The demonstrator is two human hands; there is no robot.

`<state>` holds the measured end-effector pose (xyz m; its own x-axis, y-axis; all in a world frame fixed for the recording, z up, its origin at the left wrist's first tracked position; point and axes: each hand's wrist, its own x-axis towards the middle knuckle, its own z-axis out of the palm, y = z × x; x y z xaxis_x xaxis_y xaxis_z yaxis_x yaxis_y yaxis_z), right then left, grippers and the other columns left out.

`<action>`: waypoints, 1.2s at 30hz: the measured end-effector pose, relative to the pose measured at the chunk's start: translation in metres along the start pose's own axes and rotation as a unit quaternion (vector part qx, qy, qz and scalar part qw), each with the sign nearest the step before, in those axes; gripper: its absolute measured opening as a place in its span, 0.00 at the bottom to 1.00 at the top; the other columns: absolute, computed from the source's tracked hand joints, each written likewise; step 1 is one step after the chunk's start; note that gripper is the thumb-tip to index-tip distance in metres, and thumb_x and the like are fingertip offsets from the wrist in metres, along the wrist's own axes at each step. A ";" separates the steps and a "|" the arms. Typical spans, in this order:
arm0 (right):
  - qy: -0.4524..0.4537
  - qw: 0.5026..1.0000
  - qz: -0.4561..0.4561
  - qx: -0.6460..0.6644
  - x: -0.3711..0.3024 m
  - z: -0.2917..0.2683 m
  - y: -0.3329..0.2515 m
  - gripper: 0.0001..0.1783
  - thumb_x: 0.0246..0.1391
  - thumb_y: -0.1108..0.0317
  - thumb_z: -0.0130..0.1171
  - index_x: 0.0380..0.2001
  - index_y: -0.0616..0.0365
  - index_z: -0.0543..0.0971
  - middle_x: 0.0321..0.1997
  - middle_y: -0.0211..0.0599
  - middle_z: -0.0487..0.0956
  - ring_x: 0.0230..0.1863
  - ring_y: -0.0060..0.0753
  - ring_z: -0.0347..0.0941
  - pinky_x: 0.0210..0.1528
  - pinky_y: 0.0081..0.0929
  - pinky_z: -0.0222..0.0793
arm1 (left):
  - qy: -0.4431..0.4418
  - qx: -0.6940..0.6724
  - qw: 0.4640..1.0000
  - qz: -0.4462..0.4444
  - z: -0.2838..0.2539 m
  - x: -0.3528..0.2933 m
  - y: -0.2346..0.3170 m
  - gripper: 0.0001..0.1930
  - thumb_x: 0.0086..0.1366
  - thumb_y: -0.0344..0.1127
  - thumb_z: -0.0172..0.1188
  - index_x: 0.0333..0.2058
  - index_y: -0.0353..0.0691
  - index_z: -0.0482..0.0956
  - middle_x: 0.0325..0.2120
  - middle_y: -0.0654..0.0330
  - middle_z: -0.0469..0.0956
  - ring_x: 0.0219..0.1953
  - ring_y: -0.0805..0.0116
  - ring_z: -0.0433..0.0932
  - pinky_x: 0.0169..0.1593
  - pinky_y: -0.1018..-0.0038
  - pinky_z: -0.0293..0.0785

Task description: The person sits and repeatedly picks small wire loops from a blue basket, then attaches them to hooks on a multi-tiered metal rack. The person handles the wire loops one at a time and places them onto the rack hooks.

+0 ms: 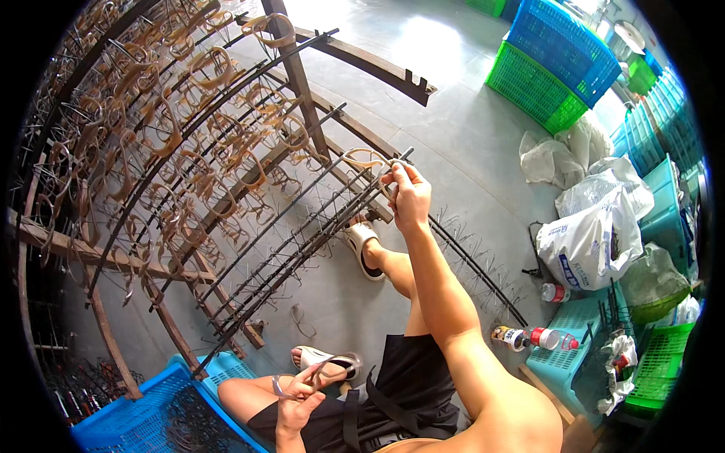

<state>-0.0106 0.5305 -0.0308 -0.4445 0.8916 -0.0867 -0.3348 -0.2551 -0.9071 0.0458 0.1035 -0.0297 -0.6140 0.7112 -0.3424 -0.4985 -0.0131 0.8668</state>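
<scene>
My right hand (409, 198) reaches out to the near end of a dark rod with wire hooks. Its thumb and fingers are closed on a pale eyeglass frame (365, 160) at the rod's tip. Low in the view, over my lap, my left hand (299, 404) holds translucent brownish eyeglass frames (332, 370), slightly blurred; I cannot tell how many. Many tan eyeglass frames (215, 72) hang from the hooked rods of the rack (298, 83) on the left. Several nearer rods (276, 260) carry bare wire hooks.
At lower left stands a blue crate (143, 411) with dark wire pieces. Another eyeglass frame (303, 321) lies on the floor. Blue and green crates (555, 64) are stacked far right. White plastic bags (593, 238), bottles (547, 337) and a teal stool (581, 362) stand at right.
</scene>
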 end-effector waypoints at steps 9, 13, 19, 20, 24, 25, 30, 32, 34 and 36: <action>0.005 1.000 -0.013 0.004 -0.007 0.005 0.002 0.09 0.57 0.66 0.53 0.34 0.60 0.77 0.18 0.27 0.71 0.10 0.12 0.58 0.11 0.13 0.54 | 0.027 0.041 0.999 0.012 -0.009 0.001 -0.016 0.11 0.57 0.24 0.58 0.38 0.36 0.68 0.49 0.48 0.69 0.27 0.80 0.68 0.32 0.83 0.68; 0.018 0.999 -0.026 0.042 -0.009 0.008 0.014 0.09 0.56 0.66 0.55 0.34 0.62 0.77 0.15 0.23 0.66 0.09 0.12 0.57 0.09 0.13 0.53 | 0.077 0.059 0.995 0.026 -0.001 0.002 -0.010 0.13 0.60 0.22 0.50 0.44 0.34 0.64 0.36 0.52 0.75 0.24 0.77 0.68 0.28 0.81 0.67; 0.007 1.000 -0.022 0.016 -0.014 0.015 0.004 0.11 0.56 0.65 0.55 0.34 0.62 0.79 0.16 0.17 0.64 0.12 0.09 0.54 0.11 0.13 0.52 | 0.108 0.093 0.989 0.046 -0.002 -0.004 -0.006 0.16 0.59 0.22 0.54 0.47 0.33 0.68 0.35 0.55 0.78 0.29 0.76 0.74 0.31 0.82 0.70; -0.011 1.000 -0.025 0.002 -0.013 0.013 0.004 0.11 0.56 0.65 0.55 0.34 0.62 0.79 0.15 0.17 0.64 0.11 0.09 0.53 0.11 0.13 0.52 | 0.108 0.107 0.987 0.060 -0.004 -0.005 -0.009 0.16 0.58 0.22 0.55 0.46 0.33 0.68 0.34 0.55 0.78 0.29 0.76 0.74 0.31 0.82 0.70; -0.074 0.994 -0.033 -0.074 -0.008 0.005 0.006 0.11 0.56 0.64 0.57 0.37 0.60 0.79 0.14 0.17 0.65 0.11 0.09 0.55 0.11 0.13 0.54 | 0.136 0.182 0.971 0.072 -0.014 -0.008 -0.009 0.14 0.58 0.24 0.57 0.43 0.32 0.71 0.29 0.56 0.79 0.26 0.75 0.74 0.30 0.81 0.72; -0.087 0.991 -0.032 -0.098 -0.011 0.008 0.004 0.11 0.56 0.64 0.57 0.38 0.60 0.79 0.13 0.17 0.65 0.10 0.09 0.56 0.10 0.13 0.54 | 0.145 0.193 0.965 0.104 -0.011 -0.008 -0.007 0.11 0.60 0.26 0.56 0.42 0.31 0.72 0.27 0.57 0.79 0.22 0.76 0.74 0.26 0.81 0.71; -0.096 0.978 -0.052 -0.180 -0.010 0.004 0.000 0.11 0.56 0.64 0.57 0.39 0.59 0.79 0.13 0.17 0.65 0.10 0.09 0.57 0.10 0.12 0.55 | 0.169 0.194 0.952 0.165 -0.010 -0.009 -0.004 0.09 0.63 0.29 0.55 0.40 0.33 0.72 0.23 0.57 0.77 0.16 0.80 0.68 0.19 0.85 0.64; -0.091 0.980 -0.054 -0.171 -0.008 0.003 0.001 0.11 0.56 0.65 0.57 0.39 0.58 0.79 0.14 0.17 0.66 0.11 0.09 0.57 0.11 0.12 0.54 | 0.164 0.218 0.942 0.196 -0.012 -0.006 0.000 0.08 0.63 0.29 0.55 0.39 0.34 0.72 0.21 0.59 0.77 0.16 0.81 0.67 0.19 0.86 0.63; -0.091 0.983 -0.046 -0.153 -0.008 0.000 0.001 0.11 0.56 0.64 0.57 0.39 0.58 0.80 0.17 0.18 0.68 0.13 0.09 0.58 0.12 0.13 0.53 | 0.172 0.185 0.951 0.179 -0.008 -0.004 0.004 0.07 0.62 0.30 0.57 0.37 0.34 0.72 0.21 0.61 0.76 0.17 0.82 0.66 0.20 0.86 0.62; -0.094 0.983 -0.037 -0.151 -0.008 0.000 -0.002 0.11 0.55 0.65 0.57 0.39 0.58 0.79 0.17 0.17 0.68 0.13 0.08 0.57 0.13 0.12 0.54 | 0.175 0.178 0.953 0.173 -0.007 -0.002 0.007 0.07 0.61 0.30 0.57 0.36 0.34 0.72 0.21 0.61 0.76 0.18 0.82 0.67 0.22 0.86 0.63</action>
<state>-0.0069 0.5241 -0.0287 -0.5830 0.8117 0.0356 -0.1220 -0.0441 -0.9916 0.0397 0.0973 -0.0255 -0.9018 0.4280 -0.0597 -0.0281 0.0798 0.9964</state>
